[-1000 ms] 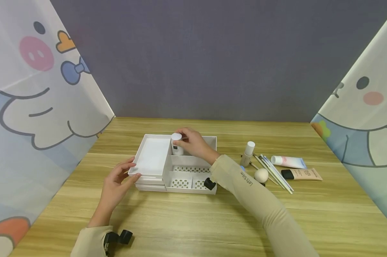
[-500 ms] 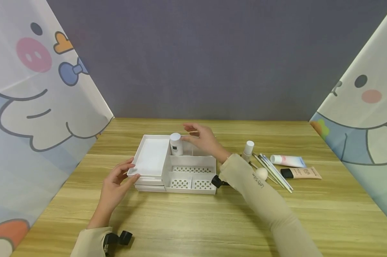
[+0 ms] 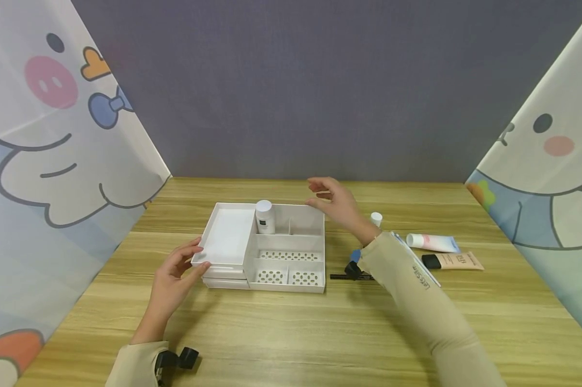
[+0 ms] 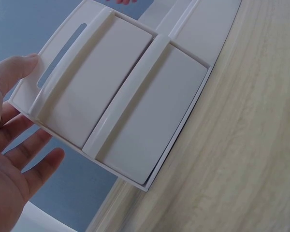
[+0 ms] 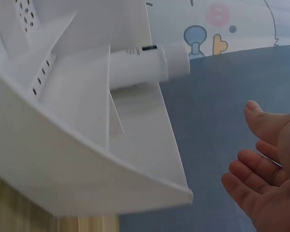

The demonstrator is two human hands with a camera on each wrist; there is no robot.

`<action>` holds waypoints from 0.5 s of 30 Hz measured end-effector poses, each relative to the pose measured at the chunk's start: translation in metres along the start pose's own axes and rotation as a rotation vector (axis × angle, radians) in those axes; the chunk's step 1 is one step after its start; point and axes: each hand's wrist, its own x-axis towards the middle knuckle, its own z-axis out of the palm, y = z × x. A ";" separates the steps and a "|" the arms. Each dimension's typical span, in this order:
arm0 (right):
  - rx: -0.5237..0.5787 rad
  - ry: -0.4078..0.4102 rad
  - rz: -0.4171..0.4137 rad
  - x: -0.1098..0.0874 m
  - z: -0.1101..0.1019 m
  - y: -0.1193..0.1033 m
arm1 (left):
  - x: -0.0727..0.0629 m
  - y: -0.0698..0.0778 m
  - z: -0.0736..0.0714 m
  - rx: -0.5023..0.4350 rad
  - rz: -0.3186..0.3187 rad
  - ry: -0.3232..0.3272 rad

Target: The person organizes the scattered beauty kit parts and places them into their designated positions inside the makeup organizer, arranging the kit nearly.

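Observation:
A white desk organizer [image 3: 287, 262] stands on the table, with drawers and a shallow top tray on its left and divided compartments on its right. At its front left corner my left hand [image 3: 177, 277] holds on, thumb on the front face and fingers along the side. In the left wrist view that thumb [image 4: 24, 67] lies beside the slot above two drawer fronts. A white-capped bottle [image 3: 265, 217] stands upright in the back left compartment. Beyond the organizer's back right corner, my right hand [image 3: 336, 201] is in the air, fingers loosely bent and holding nothing.
To the right lie a pink-and-blue tube [image 3: 433, 243], a beige tube with a black cap [image 3: 452, 262] and thin brushes [image 3: 416, 260], partly under the right sleeve. A white bottle cap [image 3: 376, 218] shows behind the wrist. A black pencil-like stick [image 3: 339, 277] lies near the organizer.
My right hand has let go of the white-capped bottle, leaving it standing in the back compartment, and has moved right past the organizer. My left hand stays at the corner.

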 end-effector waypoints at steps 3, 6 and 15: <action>0.001 0.005 0.009 -0.004 -0.011 0.002 | 0.000 0.000 0.000 -0.007 -0.003 0.000; 0.002 0.023 0.020 -0.009 -0.021 0.003 | 0.000 0.001 0.000 -0.011 -0.005 0.001; -0.109 0.077 0.035 -0.021 -0.051 0.014 | 0.000 0.001 0.000 -0.001 -0.005 0.000</action>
